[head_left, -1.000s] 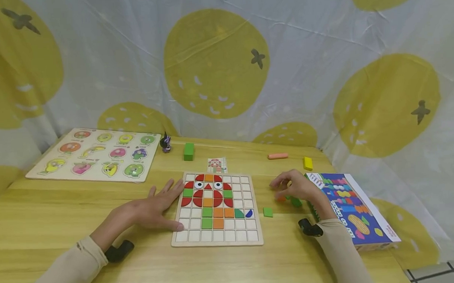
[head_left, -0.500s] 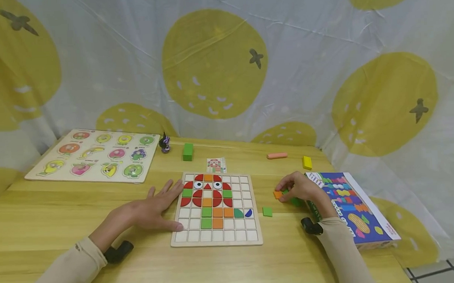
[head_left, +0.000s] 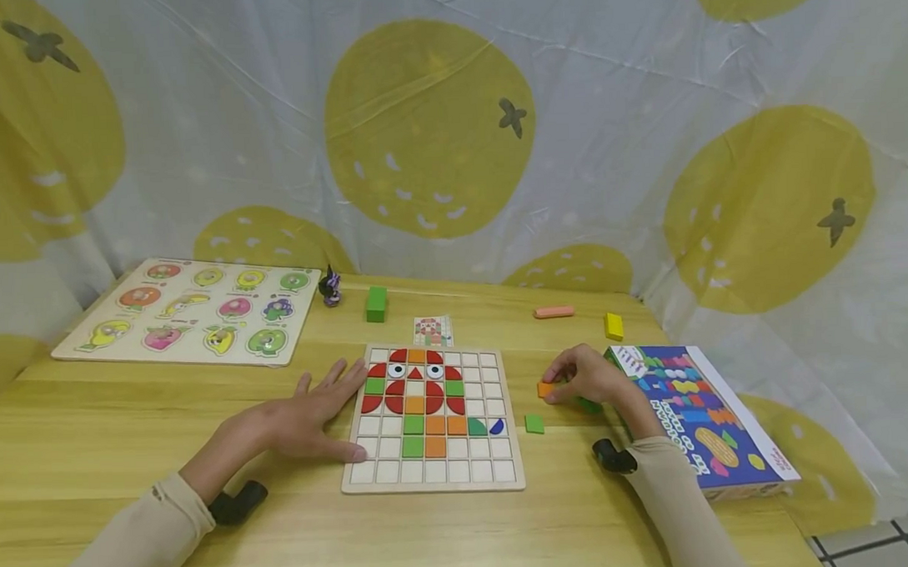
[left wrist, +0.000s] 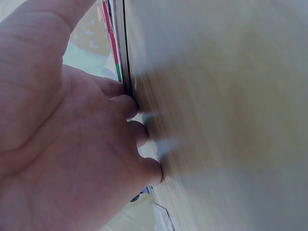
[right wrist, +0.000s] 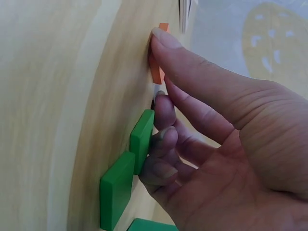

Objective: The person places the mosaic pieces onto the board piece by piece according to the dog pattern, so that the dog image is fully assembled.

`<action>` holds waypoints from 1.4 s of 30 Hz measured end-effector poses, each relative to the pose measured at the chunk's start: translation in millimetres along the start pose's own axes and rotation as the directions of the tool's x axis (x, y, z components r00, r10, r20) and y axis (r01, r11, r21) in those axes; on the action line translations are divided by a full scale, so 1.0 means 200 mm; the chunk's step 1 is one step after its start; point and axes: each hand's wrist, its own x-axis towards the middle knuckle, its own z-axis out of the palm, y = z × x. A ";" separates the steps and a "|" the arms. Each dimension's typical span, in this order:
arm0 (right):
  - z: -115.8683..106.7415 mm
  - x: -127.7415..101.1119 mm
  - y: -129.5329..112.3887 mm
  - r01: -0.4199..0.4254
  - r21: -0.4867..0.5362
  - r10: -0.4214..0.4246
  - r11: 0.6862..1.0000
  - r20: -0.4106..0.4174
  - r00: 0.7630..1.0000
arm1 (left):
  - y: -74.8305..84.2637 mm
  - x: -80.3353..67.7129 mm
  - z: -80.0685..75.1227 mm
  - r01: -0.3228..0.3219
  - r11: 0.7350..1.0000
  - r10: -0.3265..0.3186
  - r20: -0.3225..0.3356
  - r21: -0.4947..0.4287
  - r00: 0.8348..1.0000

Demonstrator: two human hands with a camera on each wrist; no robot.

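Note:
A wooden grid board [head_left: 432,417] lies at the table's middle, partly filled with red, orange and green tiles forming an owl. My left hand [head_left: 308,415] rests flat on the table, fingers straight, against the board's left edge [left wrist: 126,62]. My right hand [head_left: 583,378] is right of the board and pinches a small orange tile [head_left: 545,389] [right wrist: 156,67] between thumb and fingers, just above the table. Green tiles [right wrist: 130,168] lie under its curled fingers. A loose green tile [head_left: 534,423] sits beside the board.
A blue game box [head_left: 699,417] lies at the right edge. A fruit peg puzzle [head_left: 192,311] sits far left. A green block [head_left: 376,304], pattern card [head_left: 433,331], pink bar [head_left: 554,312], yellow block [head_left: 614,325] and small dark figure [head_left: 331,287] lie at the back.
My right hand has closed on the orange tile and drawn it slightly left toward the board. The left hand has not moved.

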 end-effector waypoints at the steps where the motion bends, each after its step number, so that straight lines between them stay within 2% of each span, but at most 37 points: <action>1: 0.00 0.00 0.00 -0.007 0.002 0.007 1.000 0.001 1.000 | 0.00 0.00 0.00 -0.001 1.000 0.001 0.001 -0.002 1.000; 8: 0.02 0.00 -0.02 -0.030 -0.013 0.030 0.999 0.001 1.000 | -0.01 0.01 0.01 -0.010 1.000 0.010 0.002 -0.002 1.000; 20: 0.03 0.03 -0.03 0.075 0.016 -0.075 0.997 -0.012 0.997 | -0.02 -0.01 0.00 -0.009 1.000 0.009 -0.001 -0.003 1.000; 27: 0.05 0.03 -0.05 0.081 0.087 -0.079 0.993 -0.026 0.997 | -0.01 0.00 0.01 -0.001 1.000 0.001 -0.002 -0.002 1.000; 31: 0.07 0.04 -0.12 0.113 0.169 -0.115 0.979 0.002 0.993 | -0.01 0.00 0.00 0.002 1.000 -0.002 0.000 -0.003 1.000; 35: 0.13 0.05 -0.22 0.170 0.233 -0.186 0.957 0.050 0.981 | 0.00 -0.01 0.00 0.006 1.000 -0.006 0.000 -0.002 1.000; 42: 0.26 0.05 -0.36 0.218 0.319 -0.282 0.922 0.170 0.944 | 0.00 -0.01 0.00 0.005 1.000 -0.005 0.001 -0.001 1.000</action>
